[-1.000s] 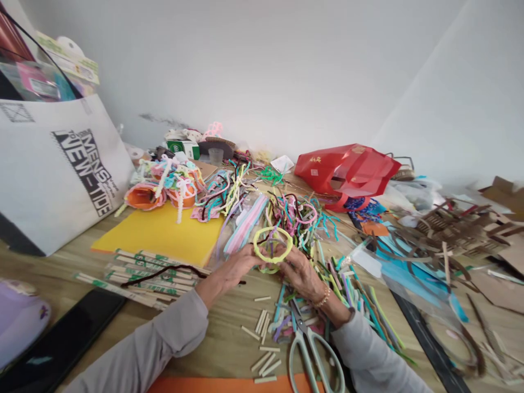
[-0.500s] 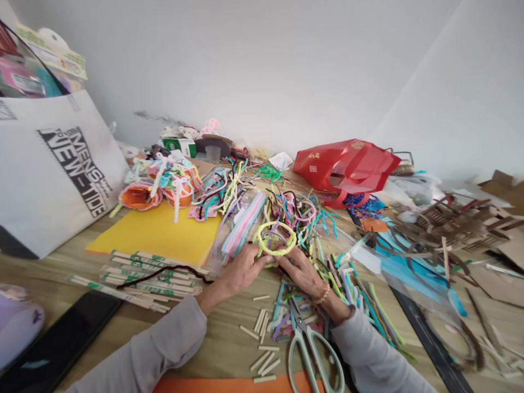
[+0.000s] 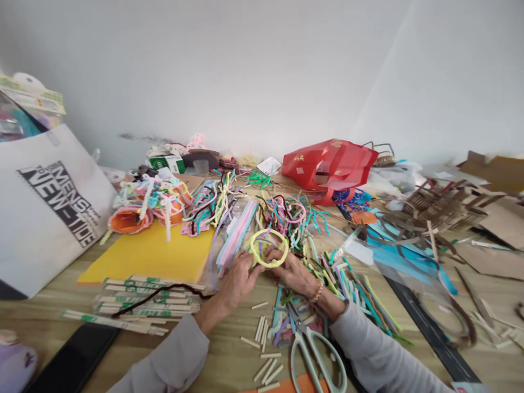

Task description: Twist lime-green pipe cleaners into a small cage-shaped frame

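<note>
A ring of yellow fuzzy pipe cleaner (image 3: 251, 250) stands tilted between my two hands, in the middle of the head view. My left hand (image 3: 236, 281) pinches its lower left side between thumb and fingers. From the other side, my right hand (image 3: 295, 272), with a beaded bracelet on the wrist, holds the lower right part, some fingers reaching behind or into the loop. Purple and yellow-green strands show through the ring; whether they are joined to it I cannot tell. Silver scissors with pale handles (image 3: 301, 341) lie just below my right hand.
Loose coloured pipe cleaners (image 3: 364, 297) lie to the right, short pale sticks (image 3: 262, 330) in front. Wrapped chopsticks (image 3: 147, 305) and yellow sheets (image 3: 151, 254) are on the left, beside a white bag (image 3: 53, 202). A red bag (image 3: 327, 164) stands at the back.
The camera view has tilted upward and shifted slightly. The yellow ring has tipped a little more toward upright, and my right fingers have moved in at its loop. Both hands still hold it.
</note>
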### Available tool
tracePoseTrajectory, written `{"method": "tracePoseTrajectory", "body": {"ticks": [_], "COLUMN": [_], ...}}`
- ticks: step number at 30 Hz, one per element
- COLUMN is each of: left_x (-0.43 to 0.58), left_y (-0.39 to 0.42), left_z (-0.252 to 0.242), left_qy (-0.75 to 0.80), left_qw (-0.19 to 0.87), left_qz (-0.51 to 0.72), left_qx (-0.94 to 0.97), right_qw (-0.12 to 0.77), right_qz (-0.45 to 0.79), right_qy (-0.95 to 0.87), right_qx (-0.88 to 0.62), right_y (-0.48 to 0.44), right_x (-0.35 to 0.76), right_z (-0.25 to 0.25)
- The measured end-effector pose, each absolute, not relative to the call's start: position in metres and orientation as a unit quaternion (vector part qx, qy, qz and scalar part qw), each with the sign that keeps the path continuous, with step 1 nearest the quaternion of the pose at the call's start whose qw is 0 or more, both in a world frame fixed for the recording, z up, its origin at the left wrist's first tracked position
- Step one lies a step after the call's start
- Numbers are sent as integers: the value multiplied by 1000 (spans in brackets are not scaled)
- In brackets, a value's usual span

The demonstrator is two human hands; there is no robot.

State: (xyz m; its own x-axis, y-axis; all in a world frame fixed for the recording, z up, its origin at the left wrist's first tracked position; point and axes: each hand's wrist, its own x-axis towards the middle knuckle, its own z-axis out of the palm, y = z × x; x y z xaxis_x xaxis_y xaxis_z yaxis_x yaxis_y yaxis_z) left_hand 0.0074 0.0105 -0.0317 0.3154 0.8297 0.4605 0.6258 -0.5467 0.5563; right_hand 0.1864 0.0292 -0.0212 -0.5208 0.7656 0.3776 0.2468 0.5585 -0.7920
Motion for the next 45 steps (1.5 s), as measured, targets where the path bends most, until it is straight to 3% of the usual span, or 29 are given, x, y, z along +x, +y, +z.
{"method": "tracePoseTrajectory", "body": {"ticks": [6,15,25,30,41,45], "left_x": [5,-8,-13,-15,-11,-11], "left_y": [10,16,20,20,24,25], "left_z": [-24,-14,-19,-17,-23,-27], "left_qy": [498,523,573,565,509,532], "left_qw": [278,319,301,306,474,483], "left_qz": [365,498,344,361,420,409], "left_qx": [736,614,680,676,583,562], "right_qw": [390,401,450,457,404,402], "right_qz": [329,338,271,240,275,282], "right_qy": [-797,-776,-788,-800,-819,-813], "right_qx": [-322,-350,-322,-307,-301,-311], "right_y": [27,32,28,25,27,32], "right_x": [184,185,183,182,188,191], "right_z": [-22,-30,-22,-15,-11,-15]}}
